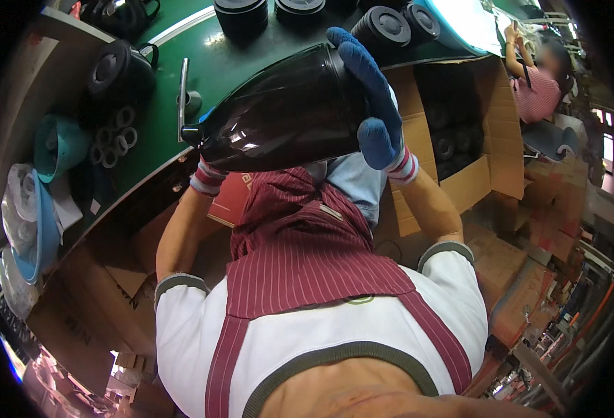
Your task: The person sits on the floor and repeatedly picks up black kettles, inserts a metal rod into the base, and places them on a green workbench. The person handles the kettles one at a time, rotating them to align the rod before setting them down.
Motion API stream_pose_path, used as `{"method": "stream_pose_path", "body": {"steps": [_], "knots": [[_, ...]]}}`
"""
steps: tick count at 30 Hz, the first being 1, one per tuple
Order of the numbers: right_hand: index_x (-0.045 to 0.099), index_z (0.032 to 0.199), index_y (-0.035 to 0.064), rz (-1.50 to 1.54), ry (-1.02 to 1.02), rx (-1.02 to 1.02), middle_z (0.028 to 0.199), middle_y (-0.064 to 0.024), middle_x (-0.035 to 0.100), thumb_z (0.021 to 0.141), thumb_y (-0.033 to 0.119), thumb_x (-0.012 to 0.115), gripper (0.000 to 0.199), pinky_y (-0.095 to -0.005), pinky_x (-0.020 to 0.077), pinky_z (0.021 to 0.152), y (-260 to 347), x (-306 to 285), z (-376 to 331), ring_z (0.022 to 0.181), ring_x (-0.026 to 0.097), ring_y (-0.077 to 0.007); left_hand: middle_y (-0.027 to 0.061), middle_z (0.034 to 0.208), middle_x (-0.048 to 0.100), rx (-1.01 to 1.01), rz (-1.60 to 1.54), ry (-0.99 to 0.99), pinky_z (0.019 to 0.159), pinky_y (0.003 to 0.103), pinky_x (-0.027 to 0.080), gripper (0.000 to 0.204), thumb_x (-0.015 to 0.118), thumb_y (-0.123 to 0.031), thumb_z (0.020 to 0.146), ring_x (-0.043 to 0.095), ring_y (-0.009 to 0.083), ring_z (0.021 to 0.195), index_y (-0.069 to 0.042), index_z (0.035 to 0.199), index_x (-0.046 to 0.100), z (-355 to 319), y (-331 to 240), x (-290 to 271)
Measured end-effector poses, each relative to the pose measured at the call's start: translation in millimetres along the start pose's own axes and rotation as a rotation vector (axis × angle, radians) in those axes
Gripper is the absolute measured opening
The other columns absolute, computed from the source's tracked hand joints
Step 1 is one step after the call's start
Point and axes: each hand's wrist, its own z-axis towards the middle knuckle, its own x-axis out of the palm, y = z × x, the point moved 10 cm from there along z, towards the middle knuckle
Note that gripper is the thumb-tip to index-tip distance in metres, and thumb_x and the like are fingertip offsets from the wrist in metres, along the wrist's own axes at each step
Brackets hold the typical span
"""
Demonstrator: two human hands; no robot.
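Note:
I hold a large dark glossy glass vessel [279, 111], shaped like a jug body, tilted in front of my chest. My right hand [373, 104], in a blue glove, wraps over its wide end. My left hand [208, 171] is mostly hidden beneath the narrow end, with only its striped glove cuff showing. Both hands grip the vessel above my lap and striped apron.
A green conveyor belt [202, 66] runs across the top, carrying several black round lids [241, 14] and a black jug part [115, 70]. Small white rings [112, 139] lie at its left. An open cardboard box [460, 132] with dark parts stands to my right. Another person [537, 76] sits at upper right.

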Motion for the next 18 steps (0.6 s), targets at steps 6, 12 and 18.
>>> {"method": "stream_pose_path", "body": {"steps": [6, 12, 18], "knots": [[0.037, 0.156, -0.0017, 0.086, -0.166, 0.127, 0.162, -0.0202, 0.037, 0.101, 0.039, 0.058, 0.072, -0.0423, 0.0193, 0.125, -9, -1, -7, 0.153, 0.03, -0.033, 0.017, 0.158, 0.04, -0.057, -0.46, 0.296, 0.116, 0.058, 0.04, 0.072, 0.049, -0.05, 0.104, 0.044, 0.0385, 0.142, -0.004, 0.157, 0.034, 2, 0, 38], [0.031, 0.16, 0.0026, 0.42, -0.239, 0.512, 0.161, -0.0133, 0.039, 0.108, 0.038, 0.05, 0.066, -0.0375, 0.0276, 0.122, -49, -13, -37, 0.149, 0.038, -0.0263, 0.0171, 0.158, 0.041, 0.041, -0.002, 0.054, 0.116, 0.056, 0.04, 0.071, 0.055, -0.044, 0.102, 0.044, 0.0359, 0.143, -0.005, 0.157, 0.034, -1, -23, -5], [0.029, 0.16, -0.0006, 0.059, -0.302, 0.412, 0.161, -0.0128, 0.04, 0.108, 0.056, 0.037, 0.077, -0.0321, 0.0259, 0.122, -45, -25, -34, 0.148, 0.039, -0.0218, 0.0168, 0.158, 0.042, 0.131, 0.442, -0.018, 0.117, 0.053, 0.04, 0.069, 0.058, -0.037, 0.102, 0.045, 0.0335, 0.142, -0.005, 0.157, 0.035, 7, -50, 26]]}}
